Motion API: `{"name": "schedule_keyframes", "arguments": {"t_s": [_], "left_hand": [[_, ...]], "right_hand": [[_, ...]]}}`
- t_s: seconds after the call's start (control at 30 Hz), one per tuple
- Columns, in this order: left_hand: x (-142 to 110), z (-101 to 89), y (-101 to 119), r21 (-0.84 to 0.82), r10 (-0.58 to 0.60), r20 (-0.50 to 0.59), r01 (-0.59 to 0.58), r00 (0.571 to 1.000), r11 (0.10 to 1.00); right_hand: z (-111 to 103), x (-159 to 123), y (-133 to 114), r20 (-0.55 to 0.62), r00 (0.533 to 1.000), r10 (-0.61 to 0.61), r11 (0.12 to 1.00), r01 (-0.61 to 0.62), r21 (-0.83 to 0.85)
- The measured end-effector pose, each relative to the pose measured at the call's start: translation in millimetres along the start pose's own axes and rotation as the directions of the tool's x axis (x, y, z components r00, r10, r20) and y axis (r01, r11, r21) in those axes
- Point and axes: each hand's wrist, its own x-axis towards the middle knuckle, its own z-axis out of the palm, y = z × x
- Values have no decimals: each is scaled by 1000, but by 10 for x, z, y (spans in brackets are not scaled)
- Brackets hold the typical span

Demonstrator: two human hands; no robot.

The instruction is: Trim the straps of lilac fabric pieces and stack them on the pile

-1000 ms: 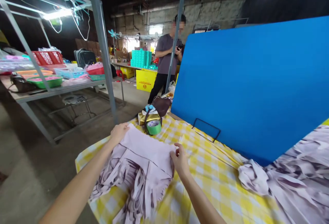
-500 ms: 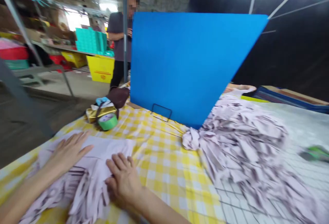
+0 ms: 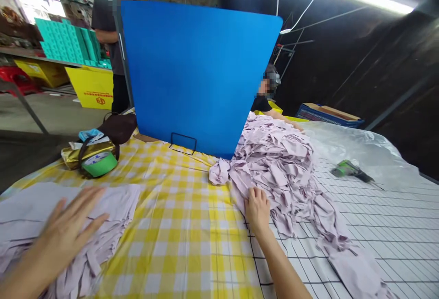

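Over the stacked pale lilac fabric pieces [image 3: 30, 203] with fringed strips at lower left, my left hand [image 3: 66, 230] lies with its fingers spread, slightly blurred. My right hand [image 3: 258, 207] is at the near left edge of a heaped pile of the same lilac fabric [image 3: 274, 166]. Its fingers are bent together on a loose fabric piece; the fingertips are partly hidden. A crumpled lilac bunch [image 3: 219, 172] lies just left of that pile.
A large blue board [image 3: 199, 70] stands upright on the yellow checked cloth [image 3: 171, 226], by a black wire stand [image 3: 183, 142]. Green tape [image 3: 99, 164] lies at left, a green hot-glue gun [image 3: 351, 170] at right. One person [image 3: 109, 38] stands behind; another [image 3: 267, 91] is partly hidden.
The view has swung right. My right hand has left the fringed fabric pieces and moved across to the heaped pile. My left hand has stayed over the stacked pieces, which were lifted, then laid flat.
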Motion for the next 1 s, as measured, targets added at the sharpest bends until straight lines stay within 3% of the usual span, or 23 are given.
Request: {"name": "schedule_keyframes", "arguments": {"t_s": [0.1, 0.2, 0.3, 0.4, 0.47, 0.57, 0.63, 0.67, 0.7, 0.77, 0.83, 0.87, 0.93, 1.0], "left_hand": [[-58, 312, 452, -202, 13, 122, 12, 992, 979], [-233, 558, 969, -365, 64, 289, 48, 955, 930], [-404, 745, 1345, -519, 147, 419, 104, 896, 848], [-523, 864, 1486, -658, 142, 505, 273, 852, 701], [-582, 898, 1501, -707, 74, 587, 466, 806, 532], [-640, 931, 1537, -665, 11, 729, 705, 684, 247], [-645, 991, 1607, -604, 5, 789, 775, 614, 187], [-636, 1038, 1653, -580, -8, 803, 784, 596, 220], [-621, 1092, 1703, -571, -32, 796, 767, 604, 292], [-586, 1206, 1803, -572, -76, 709, 635, 701, 519], [-572, 1295, 1890, -517, -44, 610, 439, 791, 735], [-579, 1326, 1927, -474, -8, 586, 351, 810, 808], [-623, 1363, 1991, -403, 55, 608, 248, 792, 881], [-692, 1381, 2046, -398, 119, 642, 198, 757, 896]], "right_hand": [[-161, -57, 24, 31, 994, -100, 993, 98, 66], [-343, -288, -305, 36, 977, -212, 955, 199, 222], [-520, -633, -710, 51, 959, -279, 811, 206, 547], [-599, -989, -979, 123, 949, -289, 682, 113, 723], [-577, -1192, -1078, 131, 949, -288, 646, 91, 758], [-507, -1405, -1189, 116, 946, -302, 608, 97, 788], [-485, -1455, -1248, 136, 930, -342, 588, 99, 803], [-484, -1439, -1261, 144, 921, -363, 586, 105, 803], [-483, -1389, -1257, 155, 914, -374, 591, 107, 799], [-460, -1179, -1184, 192, 932, -307, 644, 56, 763], [-375, -833, -1029, 259, 960, -108, 726, -101, 680], [-303, -626, -932, 302, 952, 54, 760, -235, 606], [-113, -197, -736, 293, 937, 189, 772, -327, 546], [109, 180, -581, 308, 911, 275, 759, -402, 512]]}}
